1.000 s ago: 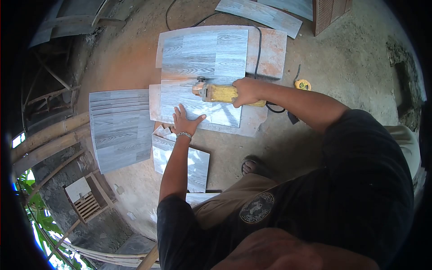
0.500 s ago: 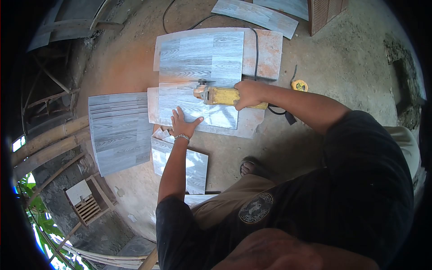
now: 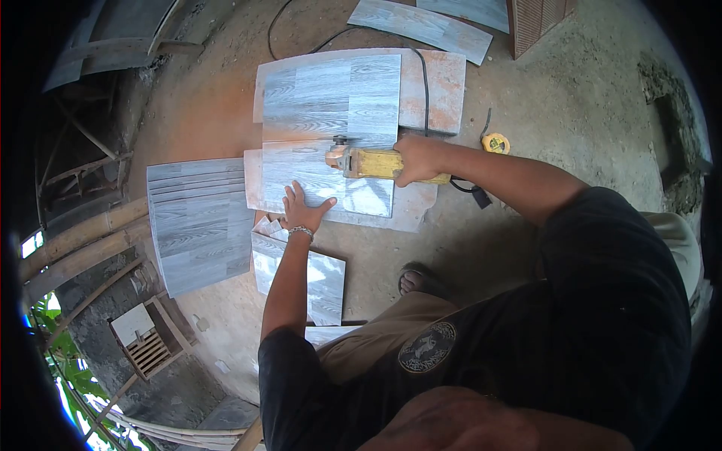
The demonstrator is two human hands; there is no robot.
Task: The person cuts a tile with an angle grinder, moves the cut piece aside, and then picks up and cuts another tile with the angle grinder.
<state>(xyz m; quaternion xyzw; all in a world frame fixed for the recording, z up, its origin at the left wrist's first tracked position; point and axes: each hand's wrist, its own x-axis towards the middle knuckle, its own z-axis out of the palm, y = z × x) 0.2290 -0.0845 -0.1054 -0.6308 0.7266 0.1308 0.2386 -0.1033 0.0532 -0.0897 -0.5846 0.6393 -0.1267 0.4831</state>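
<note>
in the head view, the wood-patterned tile [image 3: 323,98] lies flat over pale slabs [image 3: 444,86] that stick out past its edges. a thin line crosses the tile from its left edge to the head of the yellow angle grinder [image 3: 368,162], which lies sideways over the tile's lower part with its head pointing left. the right hand [image 3: 421,159] is closed around the grinder's rear part, at the tile's right edge. the left hand [image 3: 304,207] is open, palm down, fingers spread and thumb held out, on the lower left part of the tile; it grips nothing. a metal bracelet [image 3: 301,232] circles its wrist.

left of the tile, a fanned stack of similar tiles [image 3: 199,229] lies on the ground. below the tile are a smaller tile piece [image 3: 323,279] and, partly behind the left wrist, some broken bits [image 3: 272,228]. a sandalled foot [image 3: 412,280] shows below the tile too, towards the right. right of the tile, apart from it, is a yellow tape measure [image 3: 495,143]. a black cable [image 3: 426,83] runs over the slab just beside the tile. above the tile lie a long tile strip [image 3: 421,30] and a brown ribbed block [image 3: 535,24]. orange dust [image 3: 218,120] colours the ground to its left.
</note>
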